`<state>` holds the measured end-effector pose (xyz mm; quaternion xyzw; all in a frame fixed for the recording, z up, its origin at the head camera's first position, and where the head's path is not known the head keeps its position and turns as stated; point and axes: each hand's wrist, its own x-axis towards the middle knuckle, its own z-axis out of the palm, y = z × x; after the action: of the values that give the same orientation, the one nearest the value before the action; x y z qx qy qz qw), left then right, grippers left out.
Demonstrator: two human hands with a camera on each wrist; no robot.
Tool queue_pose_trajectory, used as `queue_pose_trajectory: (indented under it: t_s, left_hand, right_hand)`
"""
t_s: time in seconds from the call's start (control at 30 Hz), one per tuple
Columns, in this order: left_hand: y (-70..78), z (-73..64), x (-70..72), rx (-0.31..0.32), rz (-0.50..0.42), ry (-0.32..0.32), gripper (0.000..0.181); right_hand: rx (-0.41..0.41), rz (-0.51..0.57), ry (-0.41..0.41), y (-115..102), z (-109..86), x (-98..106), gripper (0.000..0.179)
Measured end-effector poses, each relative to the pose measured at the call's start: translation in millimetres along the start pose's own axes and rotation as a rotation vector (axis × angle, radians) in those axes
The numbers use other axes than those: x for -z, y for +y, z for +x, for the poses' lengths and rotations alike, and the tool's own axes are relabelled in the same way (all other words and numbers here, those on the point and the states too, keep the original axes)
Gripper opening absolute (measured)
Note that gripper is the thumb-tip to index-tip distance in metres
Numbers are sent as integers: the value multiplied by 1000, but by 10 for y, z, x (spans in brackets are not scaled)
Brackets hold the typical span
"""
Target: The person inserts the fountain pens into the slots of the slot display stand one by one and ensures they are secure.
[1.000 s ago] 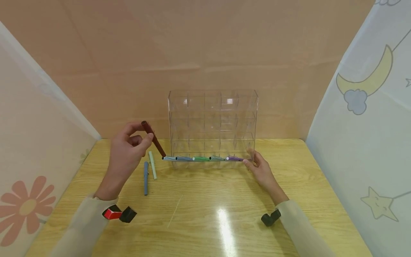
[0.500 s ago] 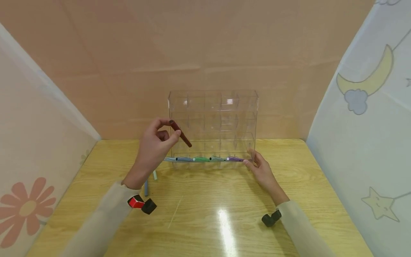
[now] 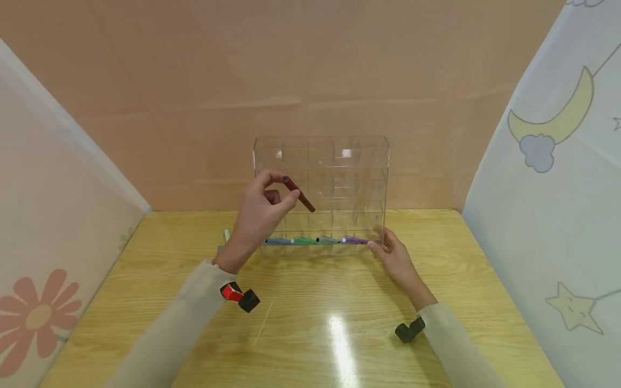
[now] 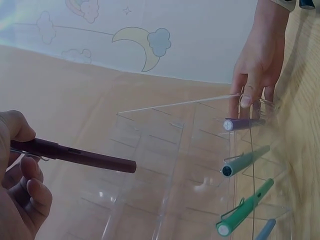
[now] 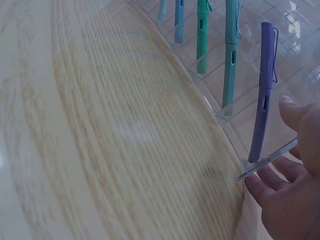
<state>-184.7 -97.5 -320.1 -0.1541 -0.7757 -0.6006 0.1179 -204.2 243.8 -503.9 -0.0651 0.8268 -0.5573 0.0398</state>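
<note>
My left hand (image 3: 262, 207) pinches a dark red pen (image 4: 95, 159) between thumb and fingers. The pen slants in front of a clear compartmented rack (image 3: 321, 161), which stands upright at the back of the table. Along the rack's lowest row are a blue pen (image 3: 278, 241), a green pen (image 4: 245, 209), a teal pen (image 5: 230, 75) and a purple pen (image 5: 262, 95). My right hand (image 3: 395, 258) grips the rack's lower right edge, its thumb beside the purple pen. A light blue pen (image 5: 162, 9) shows at the top of the right wrist view; my left wrist hides it in the head view.
On the table, a pale green pen (image 3: 226, 234) and a blue-grey pen (image 3: 220, 248) lie left of the rack, mostly hidden by my left forearm. An orange-brown backdrop (image 3: 194, 81) rises behind the rack. Patterned cloth walls stand at both sides.
My left hand has carried the dark red pen right and slightly up, from left of the rack to in front of it. My right hand stays at the rack's lower right edge.
</note>
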Motion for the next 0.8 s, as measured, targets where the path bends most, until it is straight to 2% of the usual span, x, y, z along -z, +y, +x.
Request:
queue_pose_trajectory:
  t_s: [0.4, 0.63, 0.8]
  left_hand:
    - [-39, 124, -355, -33, 47, -47, 20]
    - [-91, 174, -583, -25, 42, -96, 19]
    - [-145, 228, -721, -30, 63, -89, 19]
  right_hand:
    - [-15, 21, 0, -11, -22, 24, 71]
    - [-3, 43, 5, 2, -14, 14, 69]
    - [0, 37, 6, -5, -20, 13, 68]
